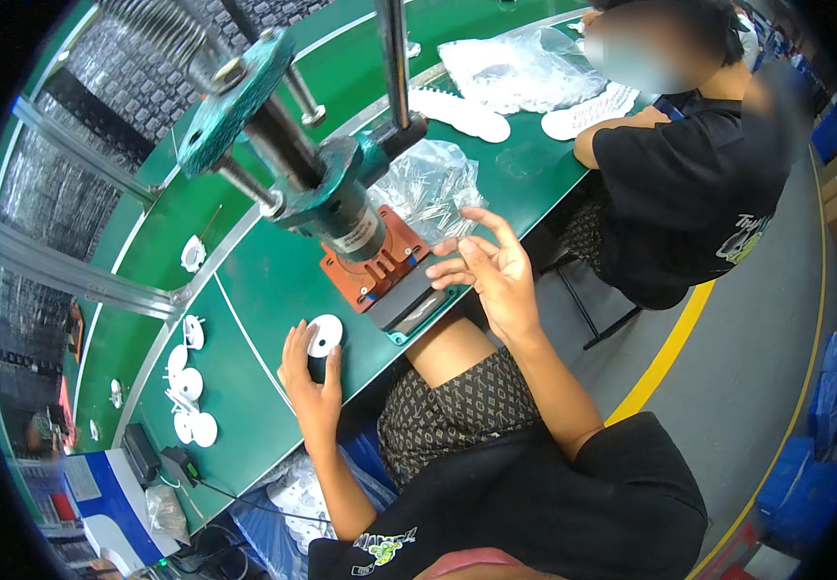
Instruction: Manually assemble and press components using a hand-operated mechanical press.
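Observation:
My left hand [312, 391] is at the table edge, fingers and thumb closed around a white round disc [327, 329] with a dark centre hole. In front of the press, my right hand [504, 285] is raised with its fingers curled and the thumb against them. Anything between those fingertips is too small to make out. Just beyond them lies a clear plastic bag [428, 184] of thin metal pins. The green hand press [341, 208] stands between my hands, with an orange plate [380, 261] and a dark block [409, 295] at its base.
Several white discs [187, 384] with stems lie on the green table [254, 280] at left, near a black adapter [180, 466]. White ridged parts [462, 114] and a bag of white parts [525, 72] lie at the back. A co-worker [679, 164] sits at right.

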Demonstrator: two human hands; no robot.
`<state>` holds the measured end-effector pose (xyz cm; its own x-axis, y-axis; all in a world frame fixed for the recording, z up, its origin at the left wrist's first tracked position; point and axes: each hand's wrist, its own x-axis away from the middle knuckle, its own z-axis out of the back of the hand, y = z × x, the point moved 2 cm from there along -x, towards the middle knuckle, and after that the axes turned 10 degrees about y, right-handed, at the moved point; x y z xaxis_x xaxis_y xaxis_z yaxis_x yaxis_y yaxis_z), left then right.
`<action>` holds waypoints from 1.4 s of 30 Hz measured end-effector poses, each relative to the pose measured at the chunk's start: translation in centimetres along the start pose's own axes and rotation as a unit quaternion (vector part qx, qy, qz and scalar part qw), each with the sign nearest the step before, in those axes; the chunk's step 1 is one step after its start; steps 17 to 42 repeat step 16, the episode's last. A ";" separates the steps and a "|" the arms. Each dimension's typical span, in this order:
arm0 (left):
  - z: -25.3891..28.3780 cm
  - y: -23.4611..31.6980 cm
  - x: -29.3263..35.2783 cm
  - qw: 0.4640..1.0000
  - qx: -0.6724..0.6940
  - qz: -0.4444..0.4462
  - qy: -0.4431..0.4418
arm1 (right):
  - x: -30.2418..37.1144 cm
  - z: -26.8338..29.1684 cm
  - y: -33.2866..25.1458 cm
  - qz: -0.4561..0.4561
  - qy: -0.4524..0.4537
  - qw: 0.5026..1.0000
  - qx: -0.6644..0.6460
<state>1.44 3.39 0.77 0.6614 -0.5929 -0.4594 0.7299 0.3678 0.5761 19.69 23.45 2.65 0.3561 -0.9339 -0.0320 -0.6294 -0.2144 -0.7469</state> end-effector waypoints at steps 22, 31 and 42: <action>0.6 0.3 0.4 0.991 0.123 -0.035 -0.027 | 9.0 -3.7 6.9 -0.110 -0.155 0.967 0.169; 0.6 0.3 0.4 0.991 0.123 -0.035 -0.027 | 9.0 -3.7 6.9 -0.110 -0.155 0.967 0.169; 0.6 0.3 0.4 0.991 0.123 -0.035 -0.027 | 9.0 -3.7 6.9 -0.110 -0.155 0.967 0.169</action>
